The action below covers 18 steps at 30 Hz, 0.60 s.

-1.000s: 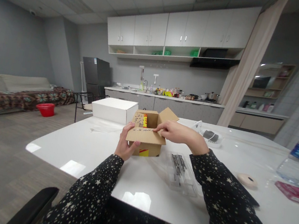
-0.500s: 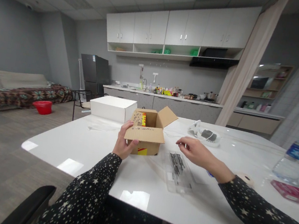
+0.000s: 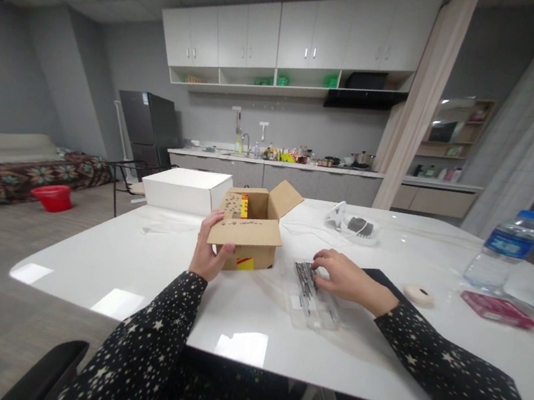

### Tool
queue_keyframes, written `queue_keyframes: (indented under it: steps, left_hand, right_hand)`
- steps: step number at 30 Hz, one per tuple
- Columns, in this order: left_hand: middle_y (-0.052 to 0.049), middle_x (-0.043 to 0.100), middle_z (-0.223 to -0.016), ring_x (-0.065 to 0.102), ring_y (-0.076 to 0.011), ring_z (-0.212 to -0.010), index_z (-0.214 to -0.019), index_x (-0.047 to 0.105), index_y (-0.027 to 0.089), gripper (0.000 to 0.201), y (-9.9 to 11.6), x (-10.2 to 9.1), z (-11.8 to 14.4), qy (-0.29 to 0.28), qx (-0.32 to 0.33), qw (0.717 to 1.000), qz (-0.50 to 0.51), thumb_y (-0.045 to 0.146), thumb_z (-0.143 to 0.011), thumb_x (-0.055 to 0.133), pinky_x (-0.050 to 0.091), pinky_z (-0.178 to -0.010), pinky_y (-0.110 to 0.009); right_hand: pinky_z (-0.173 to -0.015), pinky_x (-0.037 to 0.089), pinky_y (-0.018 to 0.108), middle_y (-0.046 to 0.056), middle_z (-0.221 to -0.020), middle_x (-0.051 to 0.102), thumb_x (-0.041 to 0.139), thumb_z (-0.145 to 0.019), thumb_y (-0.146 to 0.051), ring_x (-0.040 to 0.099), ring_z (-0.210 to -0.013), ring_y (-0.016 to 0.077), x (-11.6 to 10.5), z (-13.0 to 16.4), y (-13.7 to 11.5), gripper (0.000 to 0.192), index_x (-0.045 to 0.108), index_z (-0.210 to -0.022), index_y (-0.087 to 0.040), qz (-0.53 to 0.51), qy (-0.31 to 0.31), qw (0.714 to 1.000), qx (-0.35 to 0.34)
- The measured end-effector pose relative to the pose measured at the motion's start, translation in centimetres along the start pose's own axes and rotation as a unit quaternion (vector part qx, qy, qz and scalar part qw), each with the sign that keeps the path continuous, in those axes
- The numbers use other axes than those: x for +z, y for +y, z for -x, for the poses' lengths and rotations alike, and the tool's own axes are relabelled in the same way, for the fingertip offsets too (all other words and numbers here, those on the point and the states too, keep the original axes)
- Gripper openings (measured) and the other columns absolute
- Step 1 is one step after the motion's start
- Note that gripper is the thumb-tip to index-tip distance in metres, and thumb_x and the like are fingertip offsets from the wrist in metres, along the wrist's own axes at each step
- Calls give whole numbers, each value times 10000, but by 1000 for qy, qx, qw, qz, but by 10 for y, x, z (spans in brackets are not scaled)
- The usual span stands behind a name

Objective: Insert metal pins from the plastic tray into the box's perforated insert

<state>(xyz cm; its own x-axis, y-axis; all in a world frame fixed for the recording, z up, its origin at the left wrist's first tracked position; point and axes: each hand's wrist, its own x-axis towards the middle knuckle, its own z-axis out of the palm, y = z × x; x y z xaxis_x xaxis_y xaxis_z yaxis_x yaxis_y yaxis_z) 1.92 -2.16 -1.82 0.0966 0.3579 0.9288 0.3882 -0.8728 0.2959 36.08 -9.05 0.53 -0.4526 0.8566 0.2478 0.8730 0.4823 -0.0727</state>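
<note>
Left hand: left hand (image 3: 207, 254) gripped the near left corner of the cardboard box (image 3: 248, 236), thumb on the front flap, fingers wrapped behind, apparently to keep the light carton from sliding on the slick table (image 3: 153, 263).
Right hand: right hand (image 3: 341, 278) lay palm down, fingers curled onto the clear plastic tray (image 3: 314, 294); whether the fingertips pinched a piece, I could not tell.
Box: small, brown, corrugated and matte, top flaps open, one angled up at the far right; red-and-yellow print showed inside and on the front. It stood near the table's middle, touching the left hand, just left of the tray.
Flap row: small dull round pieces (image 3: 242, 224) sat in a line on the folded-down front flap, which served as a level shelf.
Tray: thin, transparent, rectangular, flat on the table, holding a bundle of dark slender metal rods (image 3: 306, 278) laid lengthwise.
Table: white, glossy, rounded corners, mirroring ceiling lights.
Beyond: plain white box (image 3: 183, 189) stood behind the carton; water bottle (image 3: 503, 252) stood far right, well apart.
</note>
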Motion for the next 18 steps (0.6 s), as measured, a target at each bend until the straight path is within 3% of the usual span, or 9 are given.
queue_keyframes:
  steps: [4, 12, 15, 18]
  left_hand:
    - [-166, 495, -1415, 432, -336, -1407, -1371, 440, 212, 570, -1, 1, 0, 4, 3, 1000, 5, 552, -931, 566, 336, -1188, -586]
    - [-159, 504, -1398, 438, -329, -1401, -1365, 438, 215, 563, 0, 0, -1, 2, 3, 1000, 11, 537, -926, 580, 349, -1181, -583]
    - [-160, 504, -1403, 436, -337, -1403, -1367, 438, 217, 568, 1, 0, -1, -2, -3, 1000, 5, 549, -926, 572, 351, -1178, -586]
    - [-159, 507, -1401, 438, -339, -1402, -1371, 438, 220, 568, 1, 1, -1, -3, 0, 1000, 6, 546, -926, 574, 355, -1175, -584]
  right_hand:
    - [-975, 471, 477, 167, -1248, 671, 616, -825, -271, 599, -1156, 359, 1, 2, 1, 238, 766, -985, -179, 22, -39, 999, -5]
    - [-1126, 384, 478, 205, -1410, 592, 630, -811, -309, 513, -1344, 368, -2, 6, 2, 447, 721, -1216, -140, -5, -87, 996, -2]
    - [-1161, 353, 477, 221, -1444, 562, 646, -811, -338, 478, -1383, 375, -1, 6, 2, 568, 655, -1330, -108, -11, -88, 996, 7]
    - [-1161, 361, 468, 216, -1431, 576, 640, -819, -313, 499, -1370, 370, 1, 5, 4, 553, 656, -1333, -111, -14, -76, 997, 14]
